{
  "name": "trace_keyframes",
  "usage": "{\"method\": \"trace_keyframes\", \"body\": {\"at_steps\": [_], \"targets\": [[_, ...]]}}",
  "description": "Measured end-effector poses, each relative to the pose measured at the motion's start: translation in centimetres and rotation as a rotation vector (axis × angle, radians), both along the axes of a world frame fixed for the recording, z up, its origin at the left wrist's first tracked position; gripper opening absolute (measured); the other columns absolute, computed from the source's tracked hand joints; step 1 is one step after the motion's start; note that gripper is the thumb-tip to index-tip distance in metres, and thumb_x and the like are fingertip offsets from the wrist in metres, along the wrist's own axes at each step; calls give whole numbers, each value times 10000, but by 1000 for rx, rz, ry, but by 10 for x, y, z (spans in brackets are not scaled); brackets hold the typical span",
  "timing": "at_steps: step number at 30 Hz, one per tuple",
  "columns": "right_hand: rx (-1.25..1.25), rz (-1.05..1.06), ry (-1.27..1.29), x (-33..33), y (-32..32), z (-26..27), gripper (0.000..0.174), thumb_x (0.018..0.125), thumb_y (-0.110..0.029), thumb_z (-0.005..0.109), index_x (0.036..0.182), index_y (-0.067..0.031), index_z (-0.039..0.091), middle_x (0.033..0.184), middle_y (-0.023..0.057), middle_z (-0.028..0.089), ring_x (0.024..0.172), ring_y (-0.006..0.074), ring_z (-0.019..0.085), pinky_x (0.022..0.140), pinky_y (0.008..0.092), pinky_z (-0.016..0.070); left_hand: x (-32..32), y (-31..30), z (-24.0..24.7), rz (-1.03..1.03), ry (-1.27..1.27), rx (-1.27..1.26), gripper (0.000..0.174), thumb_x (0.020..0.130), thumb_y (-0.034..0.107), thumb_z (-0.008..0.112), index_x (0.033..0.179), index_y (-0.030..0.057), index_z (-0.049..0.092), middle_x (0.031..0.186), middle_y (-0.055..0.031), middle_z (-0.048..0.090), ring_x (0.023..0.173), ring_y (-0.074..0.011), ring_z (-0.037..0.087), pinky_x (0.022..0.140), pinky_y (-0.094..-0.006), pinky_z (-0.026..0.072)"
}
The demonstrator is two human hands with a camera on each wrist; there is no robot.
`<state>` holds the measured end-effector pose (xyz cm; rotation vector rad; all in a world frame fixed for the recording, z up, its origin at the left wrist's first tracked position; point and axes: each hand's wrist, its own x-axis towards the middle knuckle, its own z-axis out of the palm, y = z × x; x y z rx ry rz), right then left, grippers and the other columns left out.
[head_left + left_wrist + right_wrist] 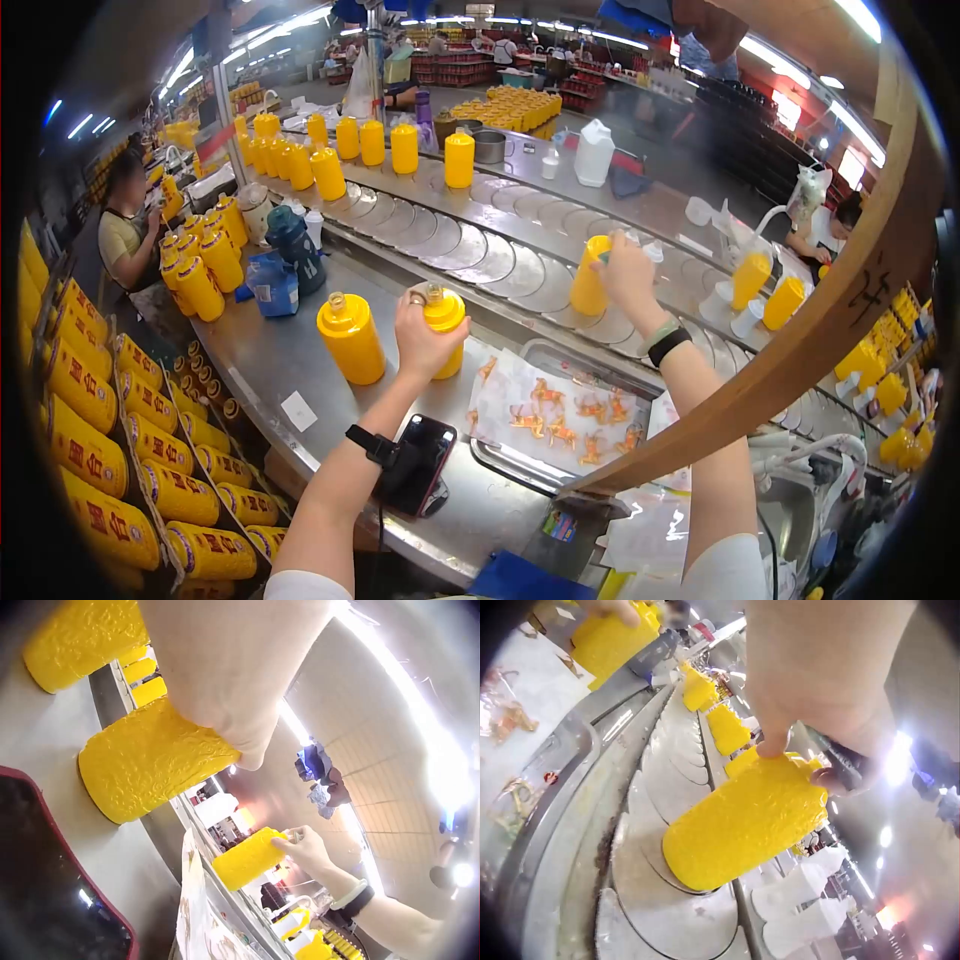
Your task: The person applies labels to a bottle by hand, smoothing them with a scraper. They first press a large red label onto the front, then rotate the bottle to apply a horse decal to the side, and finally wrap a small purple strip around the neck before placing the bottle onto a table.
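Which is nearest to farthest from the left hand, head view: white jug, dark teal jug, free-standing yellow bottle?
1. Free-standing yellow bottle, just beside the left hand.
2. Dark teal jug, back-left on the counter.
3. White jug, across the conveyor.

Left hand [420, 340] on a counter bottle [447, 315], right hand [628, 275] on a conveyor bottle [587, 288].
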<state>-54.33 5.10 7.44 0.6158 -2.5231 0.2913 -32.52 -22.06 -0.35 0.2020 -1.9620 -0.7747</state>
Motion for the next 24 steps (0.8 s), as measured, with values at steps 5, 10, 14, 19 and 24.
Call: {"method": "trace_keyframes", "body": {"at_steps": [5, 10, 14, 19, 24], "targets": [[33, -190, -208, 12, 35, 17, 814, 652, -394, 953, 1270, -83, 524, 1095, 148, 732, 1025, 360, 719, 835, 497, 568, -1, -2, -2, -5, -37, 0, 568, 652, 254, 904, 1083, -8, 644, 1097, -189, 627, 1070, -403, 584, 950, -479, 488], [95, -49, -137, 33, 28, 13, 756, 660, -351, 949, 1234, -94, 529, 1103, 153, 726, 1050, 374, 706, 842, 508, 556, 0, -7, -2, -19, -64, -17, 618, 653, 265, 909, 1119, -25, 625, 1129, -207, 610, 1104, -412, 577, 981, -477, 481], [-43, 136, -159, 78, -6, 26, 700, 675, -331, 945, 1199, -84, 554, 1106, 166, 715, 1061, 399, 683, 847, 515, 544, 15, -4, 7, -62, -97, 22, 833, 682, 341, 921, 1307, -46, 530, 1305, -233, 545, 1223, -417, 540, 1079, -500, 433], [-171, 350, -178, 123, -59, 32, 653, 679, -319, 933, 1173, -97, 570, 1066, 173, 715, 1016, 395, 693, 831, 500, 541, 75, -25, 59, 250, 77, -307, 948, 715, 427, 912, 1415, -48, 482, 1454, -229, 487, 1376, -429, 426, 1188, -538, 308], [-98, 457, -145, 127, -96, 22, 628, 681, -307, 921, 1164, -97, 578, 1028, 175, 719, 970, 415, 693, 806, 501, 541, 89, -73, 29, 583, -110, -243, 880, 690, 449, 924, 1335, -17, 548, 1410, -211, 521, 1310, -409, 479, 1153, -524, 352]]}}
